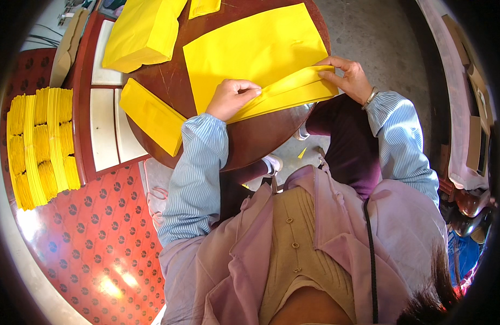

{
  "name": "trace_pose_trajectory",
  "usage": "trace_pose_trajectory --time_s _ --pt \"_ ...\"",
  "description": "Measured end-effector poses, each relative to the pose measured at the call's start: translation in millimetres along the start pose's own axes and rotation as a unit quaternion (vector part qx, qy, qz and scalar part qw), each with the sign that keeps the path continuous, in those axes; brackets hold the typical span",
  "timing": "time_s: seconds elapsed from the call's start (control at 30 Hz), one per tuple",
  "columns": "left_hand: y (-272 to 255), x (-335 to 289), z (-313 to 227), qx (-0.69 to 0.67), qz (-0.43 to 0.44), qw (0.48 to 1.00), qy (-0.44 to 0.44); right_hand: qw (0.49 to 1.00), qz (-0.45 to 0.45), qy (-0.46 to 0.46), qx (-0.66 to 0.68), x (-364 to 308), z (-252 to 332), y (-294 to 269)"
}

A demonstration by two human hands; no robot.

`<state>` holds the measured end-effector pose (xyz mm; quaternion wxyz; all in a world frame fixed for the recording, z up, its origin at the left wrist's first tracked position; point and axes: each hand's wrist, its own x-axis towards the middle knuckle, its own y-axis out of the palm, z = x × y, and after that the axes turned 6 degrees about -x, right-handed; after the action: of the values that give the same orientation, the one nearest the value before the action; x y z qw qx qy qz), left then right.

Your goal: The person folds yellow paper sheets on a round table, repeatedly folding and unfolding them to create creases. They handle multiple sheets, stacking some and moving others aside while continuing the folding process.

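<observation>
A large yellow sheet (252,46), paper or thin cloth, lies on a round brown table (163,89). Its near edge is turned up into a long narrow fold running between my hands. My left hand (234,98) has thumb and fingers pressed together on the fold's left part. At the right end, my right hand (347,78) pinches the fold between thumb and fingers. More yellow layers show below the fold along the table's near edge. Left of my left hand lies a narrow folded yellow strip (152,116), apart from the sheet.
A thick yellow stack (144,35) stands at the far left of the table, beside another yellow piece (204,6). Bundles of folded yellow pieces (41,146) are piled on a red patterned surface (104,238) at left. White panels (104,130) adjoin the table. Cardboard (475,143) lies far right.
</observation>
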<state>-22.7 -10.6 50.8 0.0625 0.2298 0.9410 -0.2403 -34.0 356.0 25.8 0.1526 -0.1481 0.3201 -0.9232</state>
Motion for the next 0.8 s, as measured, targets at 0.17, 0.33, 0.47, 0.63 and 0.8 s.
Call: trace_pose_trajectory --time_s 0.17,0.33,0.47,0.63,0.8 --pt "10 -4 -2 0.002 -0.033 0.999 0.038 1.000 0.004 0.011 -0.007 -1 1 -2" --pt "16 -6 -7 0.058 -0.067 0.993 0.077 1.000 0.007 0.019 -0.018 0 4 -5" --pt "18 -6 -9 0.072 -0.076 0.991 0.079 1.000 0.025 -0.003 -0.015 0 7 -9" --pt "19 -6 -8 0.073 -0.081 0.992 0.071 0.998 0.049 -0.023 -0.009 3 21 -17" --pt "20 -6 -5 0.072 -0.084 0.991 0.077 0.993 0.059 -0.060 -0.084 12 43 -23"
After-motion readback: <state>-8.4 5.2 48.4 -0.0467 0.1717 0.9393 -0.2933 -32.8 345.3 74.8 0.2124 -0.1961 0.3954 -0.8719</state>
